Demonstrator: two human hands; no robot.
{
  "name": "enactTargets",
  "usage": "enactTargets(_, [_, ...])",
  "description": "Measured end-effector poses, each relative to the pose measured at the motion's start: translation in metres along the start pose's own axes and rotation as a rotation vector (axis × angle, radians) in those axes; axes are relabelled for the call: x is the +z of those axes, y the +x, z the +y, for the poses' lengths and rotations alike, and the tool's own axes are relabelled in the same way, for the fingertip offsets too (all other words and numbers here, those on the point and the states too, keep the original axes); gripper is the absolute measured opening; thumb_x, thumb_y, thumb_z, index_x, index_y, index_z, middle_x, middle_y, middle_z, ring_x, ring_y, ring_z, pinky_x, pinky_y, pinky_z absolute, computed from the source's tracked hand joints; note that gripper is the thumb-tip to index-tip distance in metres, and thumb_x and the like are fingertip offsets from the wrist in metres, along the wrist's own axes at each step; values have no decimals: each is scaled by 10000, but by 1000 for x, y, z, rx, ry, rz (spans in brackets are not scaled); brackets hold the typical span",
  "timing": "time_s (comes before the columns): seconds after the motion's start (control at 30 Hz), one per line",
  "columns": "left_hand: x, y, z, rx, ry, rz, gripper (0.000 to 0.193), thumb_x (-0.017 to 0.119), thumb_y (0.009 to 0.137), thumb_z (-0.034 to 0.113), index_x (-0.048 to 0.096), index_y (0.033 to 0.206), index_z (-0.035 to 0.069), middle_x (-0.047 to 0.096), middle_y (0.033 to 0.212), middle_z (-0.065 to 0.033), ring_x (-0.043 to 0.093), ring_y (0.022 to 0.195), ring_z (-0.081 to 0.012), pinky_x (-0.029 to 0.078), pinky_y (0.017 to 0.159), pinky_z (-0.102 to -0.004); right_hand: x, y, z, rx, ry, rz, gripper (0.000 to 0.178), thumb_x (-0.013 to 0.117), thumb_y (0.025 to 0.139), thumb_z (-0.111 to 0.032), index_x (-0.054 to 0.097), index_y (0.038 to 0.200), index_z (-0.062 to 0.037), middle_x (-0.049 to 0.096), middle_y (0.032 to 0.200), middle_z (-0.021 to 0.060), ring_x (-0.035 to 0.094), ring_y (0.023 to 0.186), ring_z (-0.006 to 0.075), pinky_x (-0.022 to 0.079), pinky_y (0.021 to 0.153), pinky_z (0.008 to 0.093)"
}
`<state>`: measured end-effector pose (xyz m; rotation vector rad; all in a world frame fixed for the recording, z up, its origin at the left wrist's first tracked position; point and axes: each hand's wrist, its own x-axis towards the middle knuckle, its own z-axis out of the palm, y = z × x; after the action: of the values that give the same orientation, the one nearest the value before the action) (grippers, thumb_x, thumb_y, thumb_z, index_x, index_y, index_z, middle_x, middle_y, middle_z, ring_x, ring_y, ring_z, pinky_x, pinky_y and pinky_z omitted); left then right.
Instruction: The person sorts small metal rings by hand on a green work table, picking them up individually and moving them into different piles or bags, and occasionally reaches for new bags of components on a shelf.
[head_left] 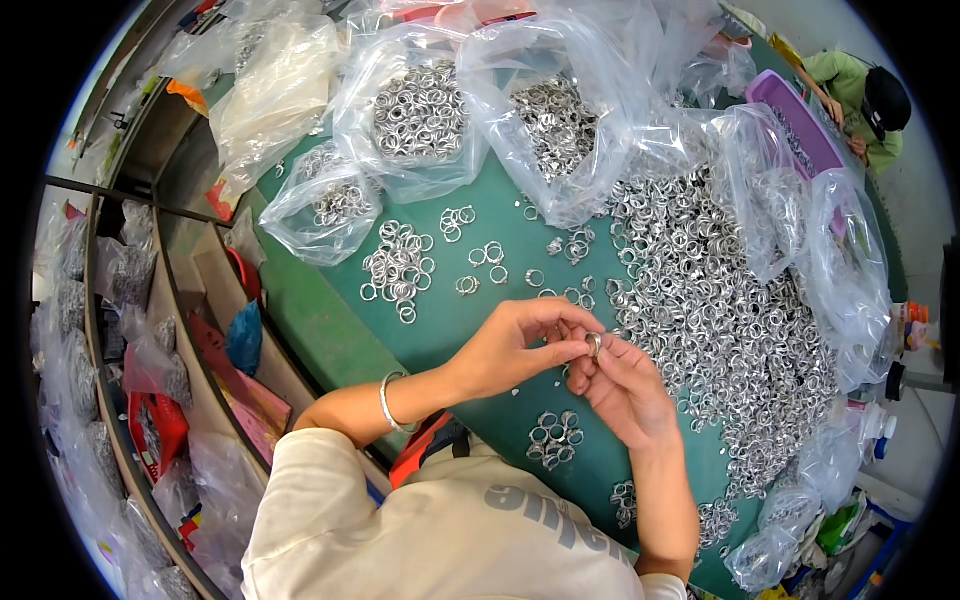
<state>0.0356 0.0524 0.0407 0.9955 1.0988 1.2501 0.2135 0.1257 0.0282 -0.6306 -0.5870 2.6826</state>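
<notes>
Both hands (632, 395) together, pinching silver ring (595, 344). Clear bags (430, 182) up top stuffed with loads more rings (420, 110), purple bin (822, 135) too.

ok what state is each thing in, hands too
left hand, pinched on the ring
right hand, pinched on the ring
ring, held between both hands
bracelet, worn on left arm
large ring heap, loose, spread out
two large bags, open, metal pieces inside
purple bin, open-topped, pieces inside

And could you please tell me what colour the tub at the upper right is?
The tub is purple; the head view shows it.
</notes>
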Motion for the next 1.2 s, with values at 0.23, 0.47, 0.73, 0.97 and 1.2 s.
enactTargets(0.23, [3,-32,8,0,-245,75,155,595,902,38,625,1030,-45,629,935,-79,613,860,-121,512,772,-271,31,-15,12,34,-142,51,195,531,945,-160,572,1006,21,584,863,67,543,758,156,431,681,281])
enactTargets(0.47, [-10,-89,7,205,-74,357,150,582,926,109,591,990,-26,641,876,-63,610,789,-107,506,723,-250,43,-34,41,-71,-780,5,159,614,875,-130,597,942,13,587,806,79,541,717,171,433,649,291])
enactTargets(0.73, [-80,-260,53,526,310,1160,119,602,904,92,636,956,-9,651,805,-44,618,729,-90,520,677,-240,49,-64,43,-1,-1455,-159,125,546,911,-144,605,860,-46,565,762,0,491,696,112,399,615,273])
enactTargets(0.97, [-152,-450,93,456,672,1914,145,567,884,67,679,879,-25,653,670,-57,595,555,-81,479,486,-227,80,-65,68,211,-1400,-404,150,628,888,-133,636,1014,-53,597,852,12,532,796,101,445,731,243])
enactTargets(1.2, [-136,-592,197,812,1176,2442,139,576,832,62,659,793,-43,651,629,-111,629,569,-164,485,567,-323,83,-62,86,246,-1589,-665,216,619,901,-153,620,1077,-29,612,912,36,550,851,117,456,778,260])
